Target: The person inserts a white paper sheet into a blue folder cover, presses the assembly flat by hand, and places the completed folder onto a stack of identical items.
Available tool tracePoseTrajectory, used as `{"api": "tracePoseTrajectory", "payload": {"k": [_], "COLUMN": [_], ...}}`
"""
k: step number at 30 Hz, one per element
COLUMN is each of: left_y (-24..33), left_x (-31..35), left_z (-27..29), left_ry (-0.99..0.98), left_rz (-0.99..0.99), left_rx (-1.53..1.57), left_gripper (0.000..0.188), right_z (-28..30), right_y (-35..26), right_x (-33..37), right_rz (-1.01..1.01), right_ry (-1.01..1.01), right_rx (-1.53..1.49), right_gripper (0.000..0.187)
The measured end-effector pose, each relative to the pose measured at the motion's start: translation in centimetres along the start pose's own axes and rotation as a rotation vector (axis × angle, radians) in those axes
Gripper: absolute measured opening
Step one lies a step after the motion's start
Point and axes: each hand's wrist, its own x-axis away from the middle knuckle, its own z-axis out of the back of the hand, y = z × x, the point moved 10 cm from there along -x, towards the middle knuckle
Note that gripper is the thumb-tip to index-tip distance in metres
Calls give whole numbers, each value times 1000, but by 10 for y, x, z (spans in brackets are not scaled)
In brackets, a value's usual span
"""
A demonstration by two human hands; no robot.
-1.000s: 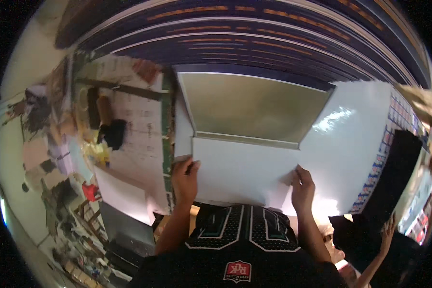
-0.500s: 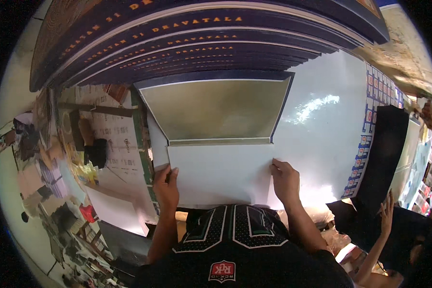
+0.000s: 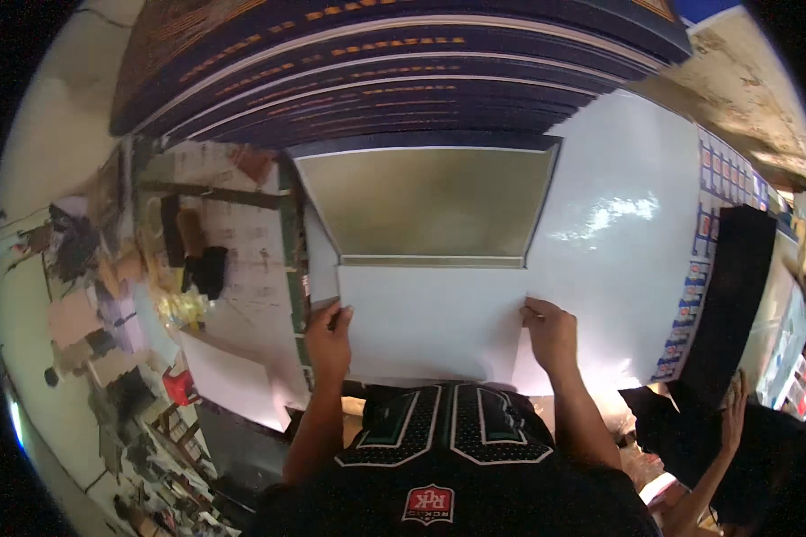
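Paper (image 3: 430,318) lay seemingly squared to the tan panel (image 3: 425,201) but unreleased — left hand (image 3: 330,342) and right hand (image 3: 553,340), fingers pinching its edges.

A pale wall (image 3: 63,80) curves round the far left, and a narrow bright strip of light (image 3: 15,422) shows at the near-left rim. Blurred clutter (image 3: 107,358) crowds the left side. The glossy white surface (image 3: 636,295) catches glare on its right; mottled, stained ground or wall (image 3: 739,76) fills the far right.
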Motion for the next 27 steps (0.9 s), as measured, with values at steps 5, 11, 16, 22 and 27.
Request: {"api": "tracePoseTrajectory", "payload": {"k": [5,11,16,22,27], "left_y": [6,-5,-10,-2,-24], "left_x": [-1,-1,-3,-4,-11], "left_z": [-1,-7,-8,1,-5], "left_ry": [43,14,-42,-29,-82], "left_rz": [-55,-30,90,-37,-33], "left_rx": [-85,30,51,27,132], "left_gripper": [25,25,26,31,37], "right_z": [2,4,5,6,9], "right_y": [2,8,4,22,20], "right_x": [1,1,-1,-9,-12], "right_rz": [60,-23,-26,-18,14], "right_ry": [24,37,-1,10,-31], "right_rx": [6,-46,-81,-251,-238], "right_gripper": [23,23,22,18,21]}}
